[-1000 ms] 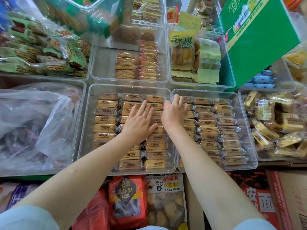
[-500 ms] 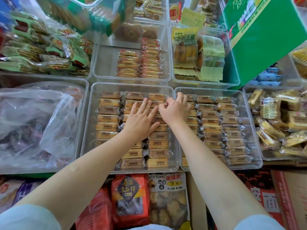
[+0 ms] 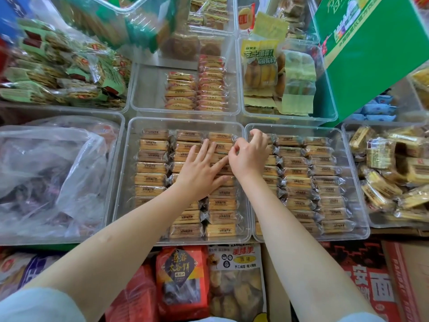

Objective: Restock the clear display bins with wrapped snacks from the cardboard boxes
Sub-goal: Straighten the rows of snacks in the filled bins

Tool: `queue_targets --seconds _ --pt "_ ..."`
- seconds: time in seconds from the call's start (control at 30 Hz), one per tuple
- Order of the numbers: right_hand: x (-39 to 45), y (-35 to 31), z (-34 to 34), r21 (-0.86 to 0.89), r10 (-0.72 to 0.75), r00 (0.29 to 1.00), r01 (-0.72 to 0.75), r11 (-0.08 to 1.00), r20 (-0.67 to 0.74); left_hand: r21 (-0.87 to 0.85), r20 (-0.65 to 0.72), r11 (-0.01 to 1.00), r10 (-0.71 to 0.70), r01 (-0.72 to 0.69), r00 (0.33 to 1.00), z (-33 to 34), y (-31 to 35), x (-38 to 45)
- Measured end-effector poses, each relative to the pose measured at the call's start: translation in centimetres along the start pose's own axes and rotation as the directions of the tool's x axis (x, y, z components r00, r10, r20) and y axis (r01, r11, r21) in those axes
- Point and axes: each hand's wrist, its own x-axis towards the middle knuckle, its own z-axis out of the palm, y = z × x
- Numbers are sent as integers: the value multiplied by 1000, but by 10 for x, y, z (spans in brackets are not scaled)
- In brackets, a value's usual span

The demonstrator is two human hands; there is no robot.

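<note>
Two clear bins side by side hold neat rows of tan wrapped snacks. My left hand lies flat with spread fingers on the snacks in the left bin, over its middle and right columns. My right hand hovers over the wall between this bin and the right bin, its fingers curled. Its thumb and index finger pinch the crinkled wrapper end of a snack in the left bin's right column.
A crumpled plastic bag fills the bin at far left. Loose yellow snacks fill the bin at far right. Behind are a half-filled bin and a green carton. Bagged goods and a cardboard box sit below the bins.
My right hand has moved left from the right bin's snacks to the dividing wall, and its fingers have curled into a pinch. My left hand has stayed flat on the snacks.
</note>
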Motion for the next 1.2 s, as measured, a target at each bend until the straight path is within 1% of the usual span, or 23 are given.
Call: queue_targets --seconds 0.07,0.17,0.3,0.4,0.5,0.57,0.67,0.73,0.8,0.87,0.9,0.97,1.0,1.03,1.1,1.2 --pt "0 -1 -1 -41 19 999 -17 999 31 -19 -22 999 32 -33 999 3 -3 -1" --pt "0 -2 -2 -89 5 998 1 996 60 -35 -48 998 56 -58 997 8 -4 -1" --pt "2 -1 1 -78 -1 998 5 997 60 -29 -22 997 70 -70 997 4 -7 1" --pt "2 -1 3 -111 -10 997 18 994 72 -43 -30 995 86 -87 996 0 -11 3" --pt "4 -2 4 -136 46 988 -25 990 150 -84 -52 994 68 -73 996 -1 -14 5" --pt "5 -2 2 -129 67 983 -45 991 170 -84 -45 995 57 -61 997 2 -15 5" --pt "5 1 -1 -64 0 985 11 998 172 -107 -105 993 27 -39 994 7 -17 3" --pt "6 1 -2 -91 0 963 25 996 269 -97 -105 995 -1 -10 995 11 -19 0" --pt "7 1 -2 -161 42 933 17 987 359 -85 -70 996 -14 8 997 14 -19 -2" --pt "7 -1 -4 -142 40 932 13 990 361 -114 -62 993 -19 12 998 11 -20 -2" --pt "6 -2 -6 -104 9 946 26 994 324 -146 -73 989 -28 17 997 8 -20 -4" --pt "-3 -1 -14 -37 -98 980 106 994 175 -218 -118 974 -82 55 990 4 -23 -13" --pt "-10 2 -18 -13 -161 980 164 986 120 -254 -138 964 -121 83 983 4 -26 -22" --pt "-20 4 -22 13 -224 970 224 975 97 -279 -153 954 -153 106 976 5 -30 -33" --pt "-44 10 -30 48 -313 943 310 950 110 -278 -188 955 -163 106 969 13 -37 -60" --pt "-76 22 -36 0 -337 926 342 940 168 -257 -200 961 -151 97 968 23 -37 -92"
